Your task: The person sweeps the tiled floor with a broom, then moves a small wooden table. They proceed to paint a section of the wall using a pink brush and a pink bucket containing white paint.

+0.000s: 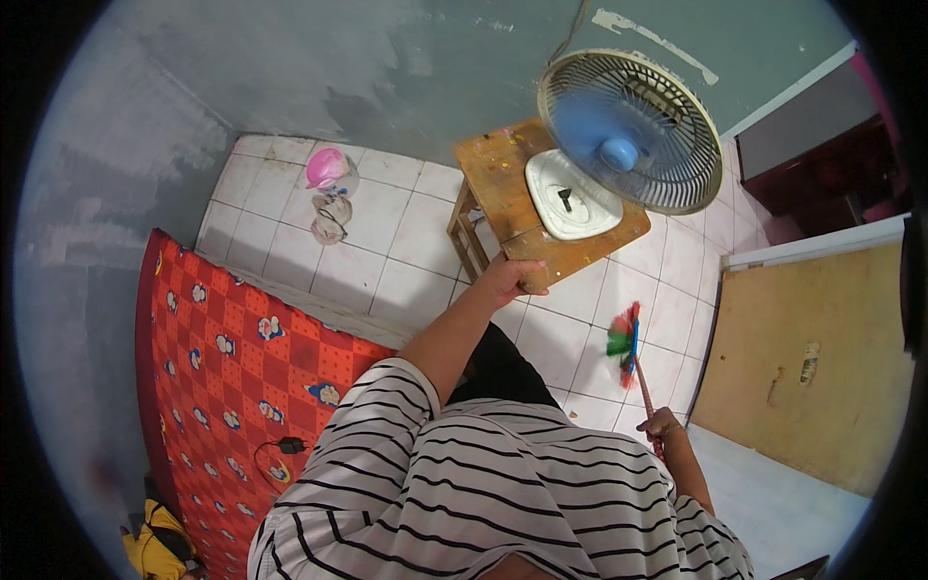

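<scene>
My left hand grips the near corner of a worn wooden stool, thumb on top and the other fingers partly hidden. On the stool stands an electric fan with a white base, a blue hub and a round cage. Lower right, my right hand is closed around the handle of a broom. The broom's red and green bristles rest on the white tiled floor, to the right of the stool.
A mattress with a red patterned cover lies at left, a black plug with a cord on it. A pink and clear plastic bag and a crumpled cloth-like bundle are on the far floor. At right stands a wooden door.
</scene>
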{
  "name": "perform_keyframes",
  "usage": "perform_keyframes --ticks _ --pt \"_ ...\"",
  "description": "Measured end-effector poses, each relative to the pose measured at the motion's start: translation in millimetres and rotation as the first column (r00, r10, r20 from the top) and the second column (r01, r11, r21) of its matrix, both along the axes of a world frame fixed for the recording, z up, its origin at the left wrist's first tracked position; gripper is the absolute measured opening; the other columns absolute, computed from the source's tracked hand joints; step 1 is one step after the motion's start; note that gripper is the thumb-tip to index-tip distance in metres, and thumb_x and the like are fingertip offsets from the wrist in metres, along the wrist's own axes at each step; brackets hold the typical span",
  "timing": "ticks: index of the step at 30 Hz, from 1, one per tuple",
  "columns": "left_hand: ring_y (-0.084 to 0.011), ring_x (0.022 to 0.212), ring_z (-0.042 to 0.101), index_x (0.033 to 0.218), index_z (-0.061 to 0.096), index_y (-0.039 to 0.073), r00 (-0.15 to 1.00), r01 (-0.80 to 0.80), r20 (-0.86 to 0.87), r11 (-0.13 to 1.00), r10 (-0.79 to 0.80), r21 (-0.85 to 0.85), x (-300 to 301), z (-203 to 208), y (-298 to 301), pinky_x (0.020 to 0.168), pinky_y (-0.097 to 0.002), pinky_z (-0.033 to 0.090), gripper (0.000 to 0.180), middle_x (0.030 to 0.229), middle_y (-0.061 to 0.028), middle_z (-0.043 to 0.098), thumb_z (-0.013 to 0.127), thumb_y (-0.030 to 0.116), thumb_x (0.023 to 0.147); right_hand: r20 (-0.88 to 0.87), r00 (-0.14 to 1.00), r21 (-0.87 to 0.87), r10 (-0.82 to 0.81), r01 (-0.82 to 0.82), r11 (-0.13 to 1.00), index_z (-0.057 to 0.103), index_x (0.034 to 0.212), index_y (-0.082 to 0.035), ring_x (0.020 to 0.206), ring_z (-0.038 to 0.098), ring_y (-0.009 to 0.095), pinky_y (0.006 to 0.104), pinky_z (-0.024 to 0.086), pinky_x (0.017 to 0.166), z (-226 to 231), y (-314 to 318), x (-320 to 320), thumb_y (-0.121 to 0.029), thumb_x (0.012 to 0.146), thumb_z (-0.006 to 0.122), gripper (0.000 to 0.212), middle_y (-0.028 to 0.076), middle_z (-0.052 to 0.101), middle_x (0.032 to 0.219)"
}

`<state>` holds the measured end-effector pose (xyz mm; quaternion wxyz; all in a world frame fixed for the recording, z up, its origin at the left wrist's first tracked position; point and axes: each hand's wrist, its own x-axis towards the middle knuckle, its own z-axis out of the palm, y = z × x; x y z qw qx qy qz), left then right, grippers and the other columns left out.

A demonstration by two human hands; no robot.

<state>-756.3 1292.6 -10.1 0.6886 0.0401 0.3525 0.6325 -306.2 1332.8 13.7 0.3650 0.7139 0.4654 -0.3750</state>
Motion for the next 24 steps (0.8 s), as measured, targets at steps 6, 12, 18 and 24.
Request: perform_keyframes --ticks 6,12,18,24 --pt "-0.0265 0.095 0.055 0.115 0.044 0.005 0.999 0.028 -0.021 1.000 -0.028 0.010 13 1 1 0.066 -0.0426 0.054 0.046 0.108 -0.0117 0.052 0.062 0.004 0.073 -0.002 1.000 0.037 -0.007 0.007 0.999 0.053 0.063 0.005 0.039 0.047 0.017 0.0317 0.034 0.033 -11 1 -2 -0.008 0.067 0.072 0.024 0.010 0.051 0.050" --pt "-0.0267 0.095 0.055 0.116 0.044 0.006 0.999 0.037 -0.019 0.999 -0.037 0.005 18 2 4 0.066 -0.0446 0.054 0.047 0.109 -0.0118 0.051 0.062 0.002 0.073 0.041 0.993 -0.053 0.114 -0.111 0.992 0.055 0.060 0.004 0.040 0.049 0.018 0.0320 0.037 0.034 -12 7 -5 -0.013 0.069 0.072 0.025 0.011 0.054 0.051" --pt "-0.0310 0.095 0.056 0.115 0.041 0.005 1.000 0.012 0.004 1.000 -0.012 -0.020 34 -6 17 0.065 -0.0483 0.054 0.050 0.109 -0.0138 0.052 0.063 -0.003 0.071 0.003 1.000 0.028 0.007 -0.007 1.000 0.055 0.058 0.003 0.039 0.048 0.017 0.0323 0.036 0.034 -6 1 -2 -0.012 0.070 0.071 0.026 0.011 0.053 0.051" --pt "-0.0317 0.095 0.056 0.117 0.040 0.006 0.999 0.038 0.020 0.998 -0.037 -0.041 51 -14 31 0.066 -0.0501 0.053 0.053 0.110 -0.0133 0.052 0.063 -0.003 0.071 -0.025 0.999 0.027 0.027 -0.027 0.999 0.055 0.057 0.003 0.039 0.046 0.017 0.0316 0.035 0.034 8 -1 -19 -0.011 0.069 0.072 0.025 0.010 0.050 0.048"
